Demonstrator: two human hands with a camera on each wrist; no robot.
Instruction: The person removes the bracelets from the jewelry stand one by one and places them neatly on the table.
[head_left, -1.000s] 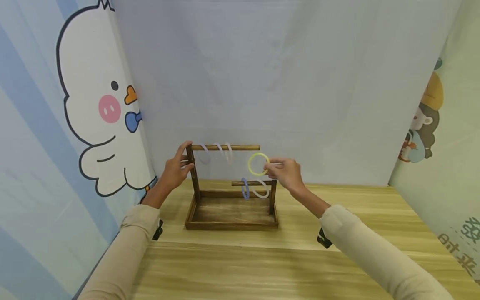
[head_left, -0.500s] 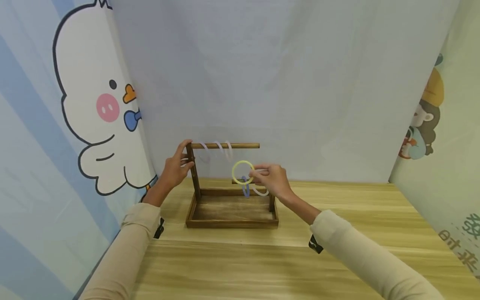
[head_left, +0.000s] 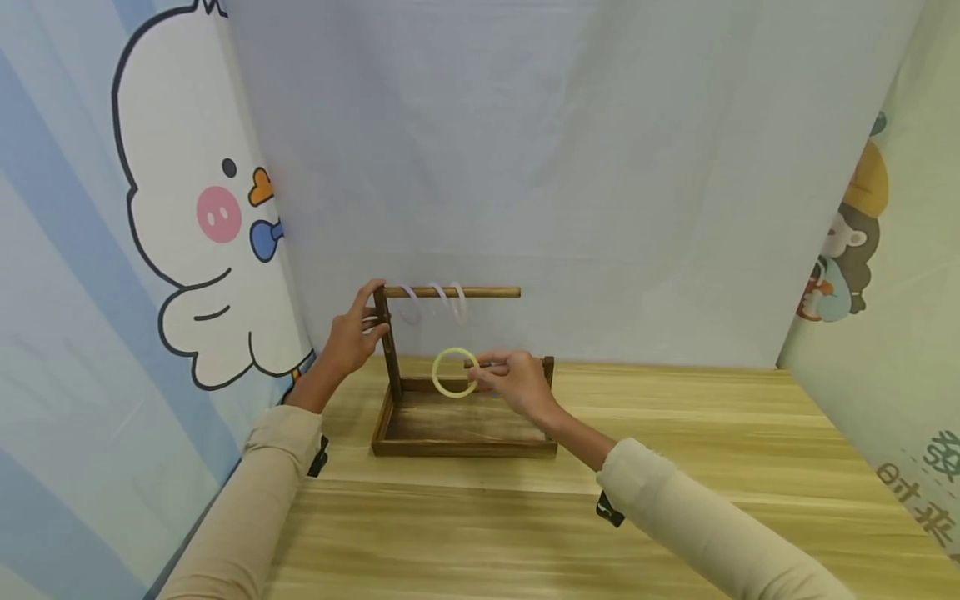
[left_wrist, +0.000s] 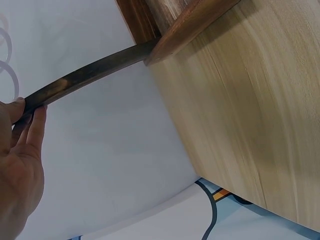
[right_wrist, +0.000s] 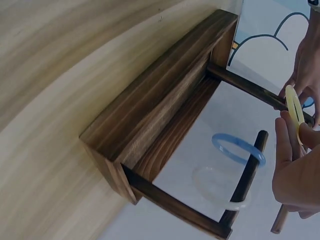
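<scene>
My left hand [head_left: 351,340] grips the left post [head_left: 391,367] of a dark wooden bangle stand near its top. Between thumb and fingers my right hand [head_left: 521,385] pinches a yellow bangle [head_left: 434,373], held up in front of the lower bar. On that lower bar [right_wrist: 245,184] hang a blue bangle [right_wrist: 257,155] and a clear whitish one [right_wrist: 237,205], mostly hidden behind the right hand in the head view. Several pale lavender and whitish bangles [head_left: 462,307] hang from the upper bar [head_left: 491,292].
The stand's shallow tray base [head_left: 465,448] sits on a light wood-grain table [head_left: 480,533]. A grey-white cloth [head_left: 562,167] hangs behind it. Cartoon-printed cloths flank the table, a white bird [head_left: 180,208] at left.
My right hand has carried the yellow bangle left and downward, from beside the upper bar's free end to just left of the lower bar's tip. The left hand stays on the post.
</scene>
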